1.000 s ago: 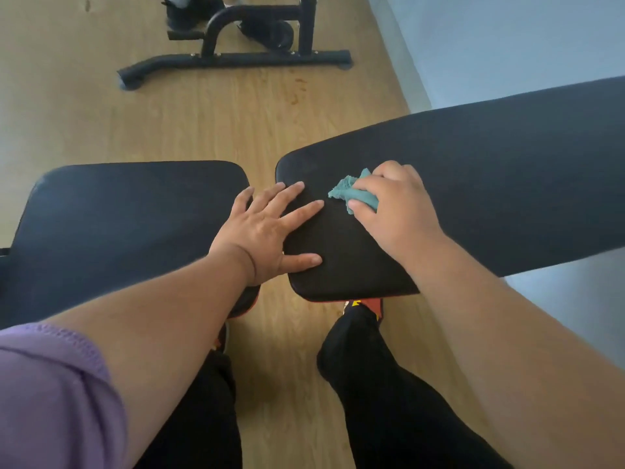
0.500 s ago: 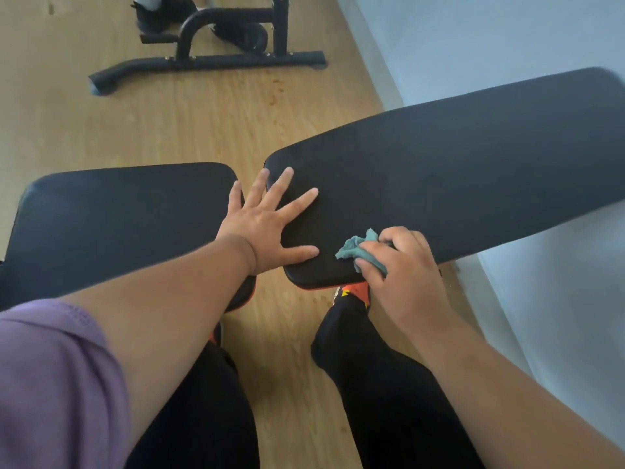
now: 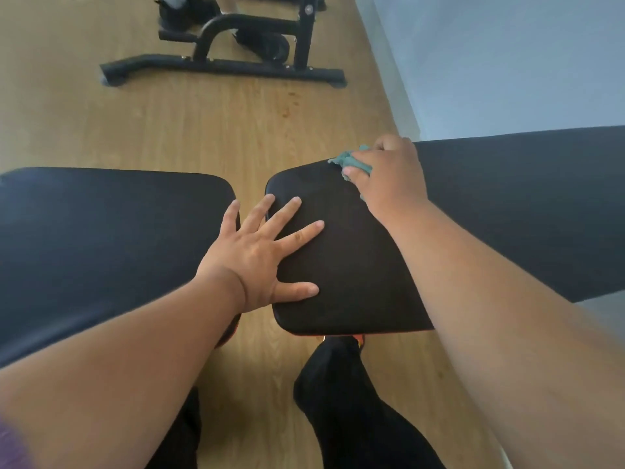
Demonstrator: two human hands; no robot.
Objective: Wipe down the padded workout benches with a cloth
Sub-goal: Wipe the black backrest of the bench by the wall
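Both our hands are on the right pad (image 3: 355, 265), set well apart from each other. Our left hand (image 3: 257, 258) lies flat with the fingers spread wide, palm down near the pad's left edge, the little finger reaching over the gap toward the left pad (image 3: 111, 231); it holds nothing. Our right hand (image 3: 389, 174) is curled tight around the cloth (image 3: 351, 162), pressing it against the pad's far edge close to the rounded far-left corner. That cloth is a small teal rag, bunched and wrinkled, with only a crumpled tuft sticking out past our knuckles on the left side; most of it is hidden under the hand. Under our hands, the right pad is black with a fine matte grain, rounded corners and a thin red-orange line along its near lower edge, and it stretches away to the right beneath our forearm. On our left, the other pad is the same black, also round-cornered, and sits just beside it with a narrow strip of floor (image 3: 203, 130) showing between them. We see our black trouser legs (image 3: 345, 407) below the pads, over pale wood boards. Farther off stands a black metal frame (image 3: 223, 66) on the floor, next to a light wall (image 3: 507, 62).
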